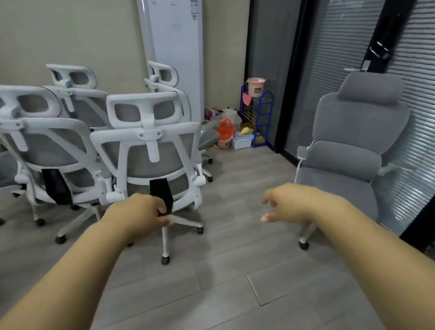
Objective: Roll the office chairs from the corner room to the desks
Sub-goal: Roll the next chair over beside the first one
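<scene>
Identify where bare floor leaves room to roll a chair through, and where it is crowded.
Free: grey plank floor between the nearest white-framed mesh chair and grey upholstered chair. Crowded: the white chairs cluster left; clutter beside the blue wire rack.

Air conditioner (177,49), blue rack (259,115), perhaps toys (245,131)

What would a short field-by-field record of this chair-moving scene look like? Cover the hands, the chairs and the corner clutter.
left hand: reaching toward nearest mesh chair; contact unclear
right hand: loosely curled, holding nothing
mesh chairs: white-framed group at left
padded grey chair: apart, at right by the blinds
blue rack: in corner, pink bucket on top
</scene>
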The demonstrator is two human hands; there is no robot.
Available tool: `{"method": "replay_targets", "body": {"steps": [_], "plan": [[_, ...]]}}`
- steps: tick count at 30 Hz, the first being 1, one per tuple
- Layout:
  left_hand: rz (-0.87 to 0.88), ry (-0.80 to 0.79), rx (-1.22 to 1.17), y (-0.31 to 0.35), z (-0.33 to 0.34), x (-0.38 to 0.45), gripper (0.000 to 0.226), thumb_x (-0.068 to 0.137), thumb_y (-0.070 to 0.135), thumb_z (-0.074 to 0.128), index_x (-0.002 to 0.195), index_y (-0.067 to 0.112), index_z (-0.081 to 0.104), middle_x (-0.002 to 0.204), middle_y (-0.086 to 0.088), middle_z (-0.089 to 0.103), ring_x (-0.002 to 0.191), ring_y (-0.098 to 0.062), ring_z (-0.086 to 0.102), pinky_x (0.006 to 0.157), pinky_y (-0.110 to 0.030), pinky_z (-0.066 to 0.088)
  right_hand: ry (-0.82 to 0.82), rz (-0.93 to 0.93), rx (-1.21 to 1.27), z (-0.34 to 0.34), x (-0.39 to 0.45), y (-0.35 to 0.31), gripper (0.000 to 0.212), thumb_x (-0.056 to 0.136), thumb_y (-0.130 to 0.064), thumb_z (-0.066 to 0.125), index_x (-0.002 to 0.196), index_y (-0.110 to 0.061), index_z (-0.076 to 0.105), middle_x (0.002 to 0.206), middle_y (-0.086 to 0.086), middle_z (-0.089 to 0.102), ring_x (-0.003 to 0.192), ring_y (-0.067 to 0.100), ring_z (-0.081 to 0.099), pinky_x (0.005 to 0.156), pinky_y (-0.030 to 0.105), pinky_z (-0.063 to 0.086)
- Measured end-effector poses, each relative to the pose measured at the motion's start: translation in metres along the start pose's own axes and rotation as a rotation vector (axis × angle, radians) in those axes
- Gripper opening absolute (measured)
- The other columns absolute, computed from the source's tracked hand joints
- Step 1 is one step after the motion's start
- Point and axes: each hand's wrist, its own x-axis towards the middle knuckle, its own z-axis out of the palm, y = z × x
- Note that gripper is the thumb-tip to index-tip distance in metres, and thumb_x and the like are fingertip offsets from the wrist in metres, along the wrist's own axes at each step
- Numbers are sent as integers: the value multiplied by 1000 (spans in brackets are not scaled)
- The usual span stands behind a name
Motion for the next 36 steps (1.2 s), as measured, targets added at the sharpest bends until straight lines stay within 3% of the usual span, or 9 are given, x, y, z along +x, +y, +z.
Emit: {"method": "replay_targets", "body": {"steps": [4, 13, 21, 27, 31, 34, 36], "plan": [[-59, 35, -23, -26, -18, 59, 39, 83, 57, 55, 115, 35, 59, 114, 10, 63, 105, -15, 57, 84, -34, 50, 7, -71, -36, -35, 87, -8, 55, 83, -57, 58, 129, -28, 47, 130, 1, 54, 115, 25, 51, 94, 41, 45], [-150, -3, -34, -111, -30, 182, 32, 82, 55, 56, 106, 34, 62, 108, 7, 65, 99, -16, 58, 83, -34, 50, -26, -168, -45, -71, 247, -57, 57, 84, -55, 58, 132, -28, 46, 133, 1, 52, 117, 23, 51, 91, 36, 45], [-104, 8, -19, -200, -48, 300, 36, 85, 55, 52, 114, 33, 57, 113, 8, 62, 104, -16, 56, 79, -32, 48, -3, -84, 4, -90, 373, -106, 53, 85, -54, 57, 131, -28, 47, 130, 1, 54, 117, 23, 51, 93, 38, 46], [-52, 166, -3, -243, -49, 376, 36, 89, 50, 49, 119, 30, 55, 115, 9, 61, 105, -15, 57, 81, -35, 50, 148, -14, 37, -94, 446, -127, 44, 89, -51, 52, 123, -24, 50, 125, 0, 56, 112, 23, 53, 83, 35, 47], [5, 302, -53, -262, -41, 417, 39, 87, 44, 57, 120, 23, 59, 111, 3, 62, 111, -22, 51, 84, -40, 50, 257, 15, 45, -99, 490, -131, 40, 89, -49, 52, 119, -23, 52, 122, -1, 56, 113, 22, 52, 82, 34, 45], [35, 392, -22, -276, -35, 444, 41, 80, 39, 68, 114, 17, 65, 115, -5, 64, 112, -31, 51, 90, -46, 47, 392, -37, 32, -101, 524, -129, 44, 89, -47, 54, 124, -21, 51, 123, 0, 54, 116, 24, 48, 85, 35, 43], [37, 423, 5, -284, -31, 458, 45, 79, 48, 62, 111, 16, 66, 111, -7, 65, 107, -34, 54, 88, -48, 49, 464, -107, 37, -102, 545, -125, 48, 86, -44, 60, 126, -19, 52, 124, 2, 53, 117, 26, 47, 88, 39, 44]]}}
